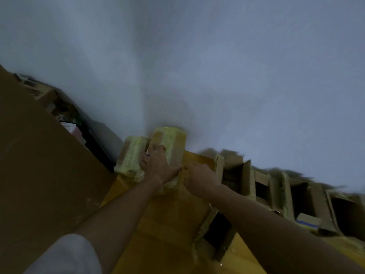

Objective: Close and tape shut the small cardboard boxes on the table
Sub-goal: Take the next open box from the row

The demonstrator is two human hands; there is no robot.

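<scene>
Two closed small cardboard boxes stand against the wall at the far end of the yellow table (169, 218). The right one (173, 141) is wrapped in yellowish tape, and the left one (131, 155) stands beside it. My left hand (158, 165) lies flat on the right box with its fingers spread. My right hand (199, 177) is just to the right of that box, fingers loosely curled, its fingertips near my left thumb. The frame is dim and blurred, and I cannot tell whether the right hand holds anything.
A row of open cardboard boxes (243, 175) runs along the table's right side, another open box (215, 232) sits nearer me. A large brown cardboard panel (39, 175) fills the left, with clutter (65, 113) behind it. A pale wall rises ahead.
</scene>
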